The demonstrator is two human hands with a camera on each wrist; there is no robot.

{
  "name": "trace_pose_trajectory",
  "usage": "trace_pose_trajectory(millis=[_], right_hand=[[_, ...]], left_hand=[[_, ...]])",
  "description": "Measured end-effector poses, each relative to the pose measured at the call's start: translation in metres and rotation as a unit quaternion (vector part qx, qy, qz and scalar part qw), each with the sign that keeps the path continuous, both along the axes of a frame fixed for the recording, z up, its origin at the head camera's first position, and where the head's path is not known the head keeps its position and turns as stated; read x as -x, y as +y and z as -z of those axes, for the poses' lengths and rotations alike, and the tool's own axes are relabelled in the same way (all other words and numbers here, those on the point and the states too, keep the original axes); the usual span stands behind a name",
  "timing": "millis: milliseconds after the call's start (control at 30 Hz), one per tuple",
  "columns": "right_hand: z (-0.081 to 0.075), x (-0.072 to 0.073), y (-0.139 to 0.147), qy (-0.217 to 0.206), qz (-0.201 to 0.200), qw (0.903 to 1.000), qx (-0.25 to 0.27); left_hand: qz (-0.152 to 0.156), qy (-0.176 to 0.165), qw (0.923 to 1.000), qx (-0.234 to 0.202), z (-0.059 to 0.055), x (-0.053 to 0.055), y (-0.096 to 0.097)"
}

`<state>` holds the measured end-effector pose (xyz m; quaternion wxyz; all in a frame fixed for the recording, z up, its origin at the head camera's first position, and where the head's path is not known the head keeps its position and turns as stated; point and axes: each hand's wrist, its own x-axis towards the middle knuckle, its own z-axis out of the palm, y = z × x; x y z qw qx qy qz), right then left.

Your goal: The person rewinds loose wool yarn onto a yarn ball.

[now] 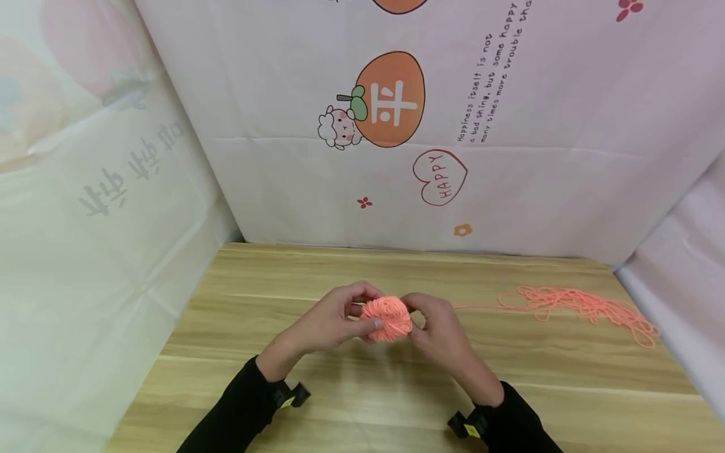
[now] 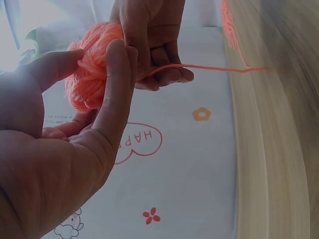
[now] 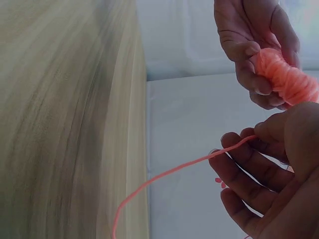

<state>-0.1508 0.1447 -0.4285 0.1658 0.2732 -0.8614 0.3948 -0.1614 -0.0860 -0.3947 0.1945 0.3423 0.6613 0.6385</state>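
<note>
While the left hand [image 1: 331,319] grasps it between thumb and fingers, we see one coral yarn ball [image 1: 387,318], squat and rounded, its soft, fuzzy fibre wound in ridged, overlapping loops; it is held above the counter [image 1: 362,409], between the left and right edges. One right hand [image 1: 438,327], just beside the ball: thumb and fingertips pinching a single strand [image 3: 179,169] of the same colour, thin and gently curved; we cannot tell whether these fingertips touch the ball. One loose heap of yarn [image 1: 583,305], elongated, tangled, looped at its end, lying near the counter's far right corner and reaching to the right edge. Counter surface: pale wood pattern, streaked grain running along the far edge. Behind that edge we note white cloth [image 1: 283,189], lightly creased, printed with a rounded orange fruit [image 1: 410,75] and a heart outline [image 1: 440,177]. Two black sleeves [image 1: 238,409], matte.
</note>
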Motion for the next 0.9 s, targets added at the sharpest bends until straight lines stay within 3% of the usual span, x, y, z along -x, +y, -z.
trace_pose_trajectory(millis=[300, 667, 900], right_hand=[[0.008, -0.001, 0.0, 0.005, -0.021, 0.9997, -0.006], [0.002, -0.006, -0.01, 0.027, -0.04, 0.9987, -0.019], [-0.002, -0.009, -0.013, 0.052, -0.034, 0.9972, -0.041]], left_hand=[[-0.024, -0.01, 0.9995, -0.014, 0.002, 0.001, 0.001], [-0.125, -0.023, 0.9917, -0.021, 0.003, 0.005, -0.002], [-0.163, -0.014, 0.9865, -0.011, 0.006, 0.007, -0.002]])
